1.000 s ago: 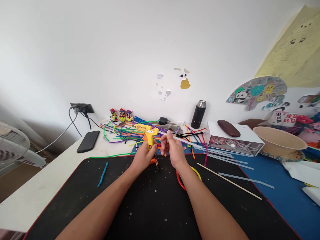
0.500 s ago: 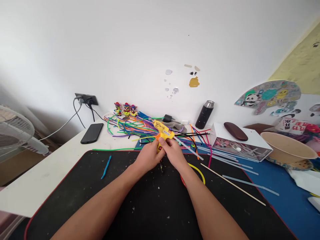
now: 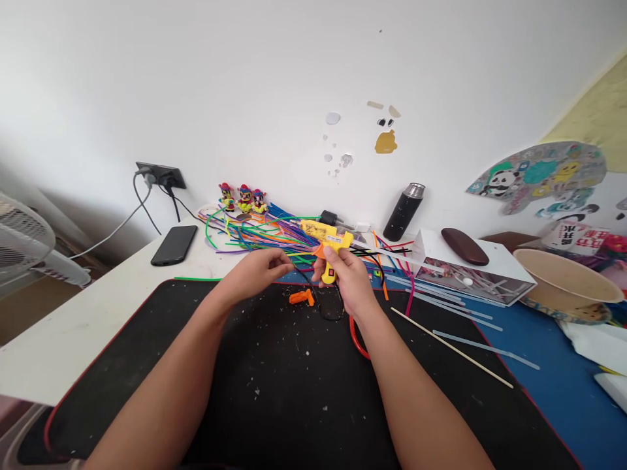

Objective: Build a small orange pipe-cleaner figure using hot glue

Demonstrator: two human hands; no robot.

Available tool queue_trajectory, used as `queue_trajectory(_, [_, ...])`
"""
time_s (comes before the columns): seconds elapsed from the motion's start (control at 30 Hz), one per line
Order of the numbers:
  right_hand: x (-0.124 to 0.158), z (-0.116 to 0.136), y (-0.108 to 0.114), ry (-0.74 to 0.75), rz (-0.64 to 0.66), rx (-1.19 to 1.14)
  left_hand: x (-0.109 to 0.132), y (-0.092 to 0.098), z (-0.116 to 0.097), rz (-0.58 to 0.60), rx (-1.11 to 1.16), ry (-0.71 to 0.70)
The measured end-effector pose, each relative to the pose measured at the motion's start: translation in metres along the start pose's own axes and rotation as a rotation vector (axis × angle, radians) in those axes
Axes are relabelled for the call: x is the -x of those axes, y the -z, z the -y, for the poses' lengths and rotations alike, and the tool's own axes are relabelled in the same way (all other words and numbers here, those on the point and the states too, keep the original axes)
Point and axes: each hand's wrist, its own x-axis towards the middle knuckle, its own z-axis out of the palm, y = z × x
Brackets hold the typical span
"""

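Observation:
My right hand (image 3: 351, 282) is closed round the grip of a yellow hot glue gun (image 3: 329, 243), held upright just above the far edge of the black mat (image 3: 274, 391). A clear glue stick juts from the gun's back toward the right. The gun's black cord (image 3: 327, 314) loops down onto the mat. My left hand (image 3: 258, 269) hovers to the left of the gun, with its fingertips pinched on the cord. A small orange piece (image 3: 301, 298) lies on the mat between my hands.
Coloured pipe cleaners (image 3: 255, 236) are heaped behind the mat, beside a phone (image 3: 174, 245) and three small figures (image 3: 242, 197). To the right are a black flask (image 3: 404, 212), a white box (image 3: 465, 271), a bowl (image 3: 563, 277), a wooden skewer (image 3: 450, 349) and loose glue sticks (image 3: 484, 346). A fan (image 3: 24, 248) stands at the left.
The glue gun has passed from my left hand into my right. My left hand has drawn off to the left and now pinches the cord. The orange piece has come into view on the mat.

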Motion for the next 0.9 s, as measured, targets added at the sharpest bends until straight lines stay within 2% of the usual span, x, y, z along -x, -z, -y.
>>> queue_trajectory(0.1, [0.001, 0.006, 0.001, -0.005, -0.015, -0.048, 0.0, -0.018, 0.0, 0.124, -0.066, -0.051])
queue_trajectory(0.23, [0.001, 0.008, 0.001, -0.004, 0.007, -0.087, 0.0, -0.035, 0.0, 0.202, -0.223, -0.135])
queue_trajectory(0.37, [0.002, 0.009, 0.001, 0.008, 0.031, -0.109, 0.0, -0.038, 0.003, 0.242, -0.308, -0.166])
queue_trajectory(0.57, [0.002, 0.01, 0.003, 0.017, 0.059, -0.158, 0.001, -0.04, 0.001, 0.305, -0.292, -0.047])
queue_trajectory(0.7, [0.002, 0.01, 0.003, 0.013, 0.07, -0.17, 0.002, -0.043, 0.002, 0.335, -0.263, -0.045])
queue_trajectory(0.8, [0.003, 0.012, 0.002, 0.004, 0.073, -0.16, 0.001, -0.039, 0.002, 0.316, -0.174, -0.031])
queue_trajectory(0.9, [0.004, 0.014, 0.001, -0.003, 0.073, -0.146, -0.002, -0.031, 0.0, 0.177, 0.105, 0.01])
